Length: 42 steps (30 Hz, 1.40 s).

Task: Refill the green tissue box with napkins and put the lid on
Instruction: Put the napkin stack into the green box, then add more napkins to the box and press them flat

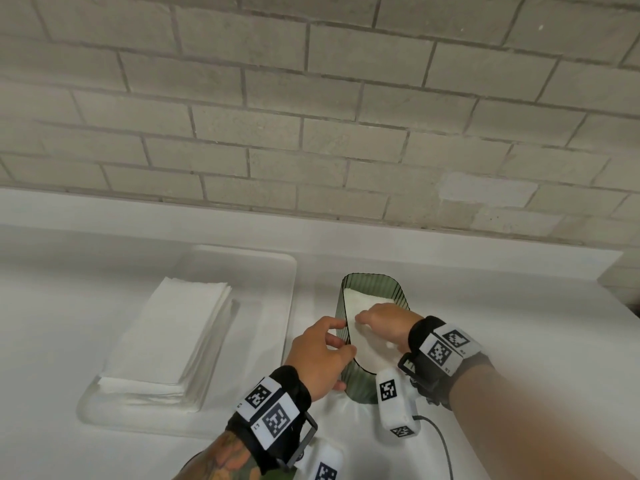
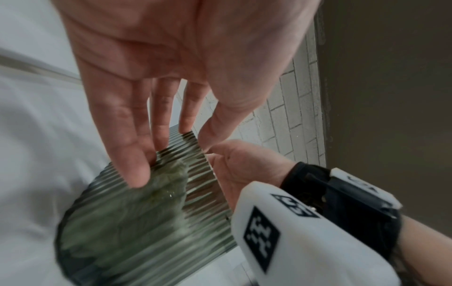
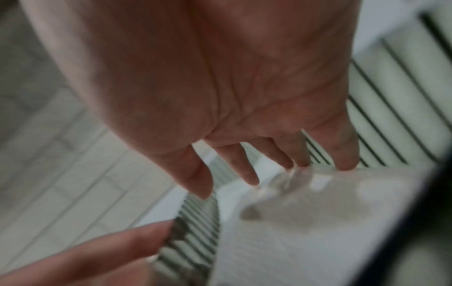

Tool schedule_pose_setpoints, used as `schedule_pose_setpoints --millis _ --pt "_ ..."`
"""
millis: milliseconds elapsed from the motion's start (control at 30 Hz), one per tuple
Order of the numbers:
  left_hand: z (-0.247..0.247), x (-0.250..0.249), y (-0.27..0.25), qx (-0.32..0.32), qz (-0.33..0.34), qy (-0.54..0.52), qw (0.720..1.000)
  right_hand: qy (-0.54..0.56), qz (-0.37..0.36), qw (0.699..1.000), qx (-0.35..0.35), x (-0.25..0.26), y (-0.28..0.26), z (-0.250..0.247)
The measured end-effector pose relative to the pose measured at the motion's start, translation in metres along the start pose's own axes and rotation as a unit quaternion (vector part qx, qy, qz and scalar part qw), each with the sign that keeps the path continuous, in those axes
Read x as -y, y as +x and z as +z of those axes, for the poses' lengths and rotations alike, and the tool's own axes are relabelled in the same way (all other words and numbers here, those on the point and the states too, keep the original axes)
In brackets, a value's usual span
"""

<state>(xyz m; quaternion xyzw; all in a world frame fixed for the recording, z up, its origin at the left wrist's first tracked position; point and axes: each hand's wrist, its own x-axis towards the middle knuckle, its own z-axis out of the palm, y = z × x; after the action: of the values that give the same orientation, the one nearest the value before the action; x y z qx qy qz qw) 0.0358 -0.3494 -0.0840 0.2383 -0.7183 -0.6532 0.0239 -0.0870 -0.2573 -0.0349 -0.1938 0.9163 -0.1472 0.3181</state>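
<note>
The green ribbed tissue box (image 1: pixel 360 386) stands on the white counter with no lid on it. White napkins (image 1: pixel 363 299) lie inside. My right hand (image 1: pixel 384 323) reaches into the box, its straight fingers (image 3: pixel 252 174) pressing down on the napkins (image 3: pixel 293 241). Against the outside of the box's left wall (image 2: pixel 134 222) rests my left hand (image 1: pixel 322 351), fingers (image 2: pixel 134 154) straight, one tip touching the ribs (image 3: pixel 200 222). No lid is in view.
A stack of white napkins (image 1: pixel 169 334) lies on a clear tray (image 1: pixel 277 271) to the left of the box. A brick wall (image 1: pixel 311 116) rises behind the counter. A dark cable (image 1: pixel 440 441) trails near the front edge.
</note>
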Motion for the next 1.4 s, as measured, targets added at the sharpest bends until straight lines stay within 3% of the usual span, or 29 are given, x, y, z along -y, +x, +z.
schedule_pose_setpoints --millis 133,333,400,500,600,667,767,867,1000,1067,1167,1300,1400 --pt "-0.001 -0.001 -0.001 0.006 -0.007 -0.007 1.000 -0.059 -0.082 0.995 0.010 0.010 -0.007 0.001" --pt "-0.003 -0.005 -0.004 0.017 -0.017 0.009 1.000 -0.235 -0.095 0.966 0.048 0.013 -0.012 0.017" --pt "-0.007 -0.004 -0.005 0.018 -0.010 0.028 0.999 -0.233 -0.103 0.965 0.056 0.017 -0.017 0.012" --pt "-0.029 -0.006 -0.006 -0.016 0.023 0.061 0.998 -0.082 -0.104 0.991 -0.012 0.024 -0.019 -0.007" --pt "-0.072 -0.013 -0.008 -0.085 0.054 0.058 0.993 0.114 -0.144 0.975 -0.121 0.039 -0.022 -0.019" --pt "-0.110 -0.020 -0.012 -0.150 0.075 0.075 0.983 0.209 -0.171 0.958 -0.099 0.061 -0.030 -0.013" --pt "-0.169 -0.028 -0.025 -0.259 0.091 0.163 0.948 0.254 -0.191 0.948 -0.026 0.095 -0.031 0.013" --pt "-0.216 -0.021 -0.037 -0.320 0.027 0.235 0.918 0.255 -0.187 0.948 0.034 0.121 -0.024 0.049" --pt "-0.241 0.000 -0.044 -0.286 -0.113 0.269 0.913 0.277 -0.159 0.944 0.080 0.145 -0.014 0.090" --pt "-0.242 0.007 -0.046 -0.260 -0.131 0.267 0.919 0.295 -0.138 0.942 0.078 0.153 -0.011 0.103" --pt "-0.240 0.014 -0.047 -0.247 -0.110 0.260 0.927 0.311 -0.117 0.942 0.057 0.161 -0.006 0.113" --pt "-0.241 0.016 -0.046 -0.278 -0.066 0.201 0.937 0.330 -0.097 0.939 0.027 0.162 -0.001 0.118" --pt "-0.242 0.015 -0.045 -0.258 -0.035 0.162 0.952 0.338 -0.091 0.936 0.027 0.160 0.001 0.121"
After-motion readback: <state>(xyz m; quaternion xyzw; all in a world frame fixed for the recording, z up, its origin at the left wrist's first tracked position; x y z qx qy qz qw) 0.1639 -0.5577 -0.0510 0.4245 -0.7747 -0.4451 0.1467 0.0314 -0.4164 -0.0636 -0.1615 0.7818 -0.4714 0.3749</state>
